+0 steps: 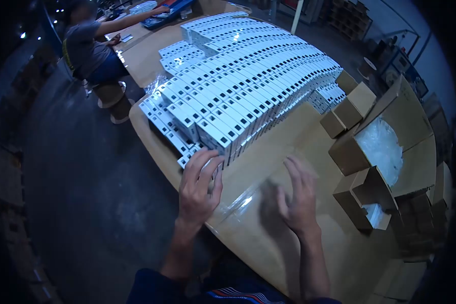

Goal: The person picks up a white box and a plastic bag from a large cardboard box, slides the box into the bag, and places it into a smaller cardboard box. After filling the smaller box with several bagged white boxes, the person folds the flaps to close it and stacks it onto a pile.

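Many white boxes (238,86) with small dark squares on their ends stand packed in long rows on the brown-covered table (268,152). At the near left corner of the rows is my left hand (200,185), its fingers curved and its fingertips at the nearest white boxes; whether it grips one cannot be made out. My right hand (299,197) is over the table to the right of the rows, with thumb and fingers apart and nothing between them. A strip of shiny clear tape (244,201) lies on the table between my hands.
On the right stand open cardboard boxes, one with clear plastic (381,147) inside and a smaller one (357,195) in front of it. A seated person (93,48) reaches toward a blue tray (167,14) at the upper left. Stools stand beside the table's left edge.
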Demonstrator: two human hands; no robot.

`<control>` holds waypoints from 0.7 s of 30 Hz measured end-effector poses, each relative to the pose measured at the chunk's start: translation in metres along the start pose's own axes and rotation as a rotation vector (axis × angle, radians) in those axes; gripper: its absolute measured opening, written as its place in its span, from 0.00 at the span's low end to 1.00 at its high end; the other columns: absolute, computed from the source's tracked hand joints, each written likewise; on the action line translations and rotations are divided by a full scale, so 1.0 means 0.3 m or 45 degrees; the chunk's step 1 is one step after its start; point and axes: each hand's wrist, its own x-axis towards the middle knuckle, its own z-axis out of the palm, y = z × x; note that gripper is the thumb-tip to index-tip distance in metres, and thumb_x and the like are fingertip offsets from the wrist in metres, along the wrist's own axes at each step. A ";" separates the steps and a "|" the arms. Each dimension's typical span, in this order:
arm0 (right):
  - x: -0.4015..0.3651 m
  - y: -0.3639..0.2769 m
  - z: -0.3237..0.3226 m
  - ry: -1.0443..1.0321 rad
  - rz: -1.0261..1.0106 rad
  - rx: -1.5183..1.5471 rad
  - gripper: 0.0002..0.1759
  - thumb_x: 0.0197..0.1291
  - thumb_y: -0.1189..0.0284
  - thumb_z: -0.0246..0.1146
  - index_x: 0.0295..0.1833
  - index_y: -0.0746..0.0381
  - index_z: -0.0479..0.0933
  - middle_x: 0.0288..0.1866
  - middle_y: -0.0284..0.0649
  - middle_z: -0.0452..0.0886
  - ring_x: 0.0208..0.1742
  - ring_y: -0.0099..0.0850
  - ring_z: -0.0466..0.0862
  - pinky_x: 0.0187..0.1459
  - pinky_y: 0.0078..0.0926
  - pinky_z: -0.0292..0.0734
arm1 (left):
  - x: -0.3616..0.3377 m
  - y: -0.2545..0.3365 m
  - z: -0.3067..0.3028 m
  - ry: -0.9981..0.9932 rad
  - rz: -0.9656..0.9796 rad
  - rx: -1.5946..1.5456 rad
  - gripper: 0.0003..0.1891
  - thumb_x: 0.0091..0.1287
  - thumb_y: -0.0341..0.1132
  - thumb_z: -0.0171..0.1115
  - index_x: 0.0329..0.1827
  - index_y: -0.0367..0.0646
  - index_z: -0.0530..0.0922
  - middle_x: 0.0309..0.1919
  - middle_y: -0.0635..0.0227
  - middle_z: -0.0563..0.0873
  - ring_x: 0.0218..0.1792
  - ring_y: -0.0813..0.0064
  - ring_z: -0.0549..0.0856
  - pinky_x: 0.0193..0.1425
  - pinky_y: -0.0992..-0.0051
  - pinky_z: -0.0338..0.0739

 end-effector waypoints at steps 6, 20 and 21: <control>0.240 -0.108 0.116 -0.066 -0.286 -0.166 0.44 0.53 0.79 0.66 0.80 0.55 0.66 0.81 0.40 0.68 0.77 0.47 0.68 0.74 0.47 0.64 | 0.088 -0.102 -0.033 -0.246 0.117 0.153 0.30 0.59 0.23 0.72 0.68 0.45 0.80 0.64 0.63 0.84 0.72 0.54 0.78 0.70 0.58 0.77; 0.267 -0.159 0.133 -0.290 -0.236 -0.250 0.47 0.56 0.78 0.64 0.83 0.51 0.61 0.87 0.43 0.56 0.83 0.50 0.61 0.77 0.64 0.59 | 0.050 -0.208 -0.072 -0.182 0.316 0.175 0.21 0.60 0.27 0.71 0.59 0.43 0.86 0.57 0.70 0.86 0.59 0.64 0.83 0.58 0.63 0.79; 0.263 -0.163 0.135 -0.283 -0.224 -0.270 0.47 0.56 0.79 0.64 0.84 0.52 0.60 0.87 0.45 0.54 0.84 0.51 0.60 0.77 0.66 0.59 | 0.047 -0.205 -0.079 -0.178 0.327 0.185 0.20 0.60 0.27 0.72 0.57 0.44 0.87 0.56 0.70 0.87 0.59 0.65 0.83 0.57 0.63 0.79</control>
